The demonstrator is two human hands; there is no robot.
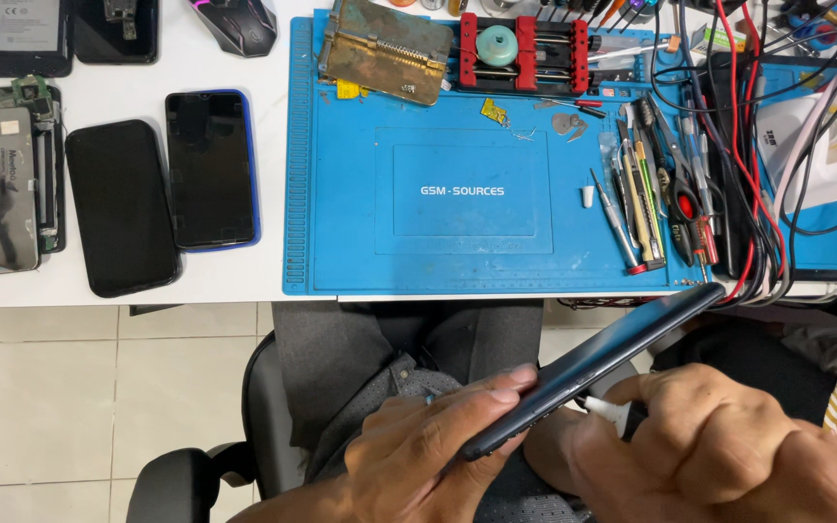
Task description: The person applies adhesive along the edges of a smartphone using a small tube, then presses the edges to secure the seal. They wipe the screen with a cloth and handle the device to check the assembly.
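Both hands are held low over the lap, below the near edge of the table (pixel 215 58). The left hand (pixel 428 455) is raised from the lower middle of the view, its fingers curled and closed around the lower end of a dark phone (pixel 598 363), with the thumb laid flat along the phone's upper face. The phone is held on edge and tilted, so that its far end is lifted up to the near right corner of the blue work mat (pixel 481 155). The right hand (pixel 709 450) is bunched into a loose fist just right of the phone's lower end, and a small tool with a white tip (pixel 604 411) is gripped in it; the tip is placed against the phone's underside. Above the phone, on the mat's right side, screwdrivers and tweezers (pixel 646 208) are laid in a row, and a tangle of red and black cables (pixel 758 223) is spread beside them. Left of the mat, two dark phones (pixel 162 199) are laid flat, and an opened phone (pixel 2 184) is set further left. A mouse (pixel 234 21) is seen beyond them.
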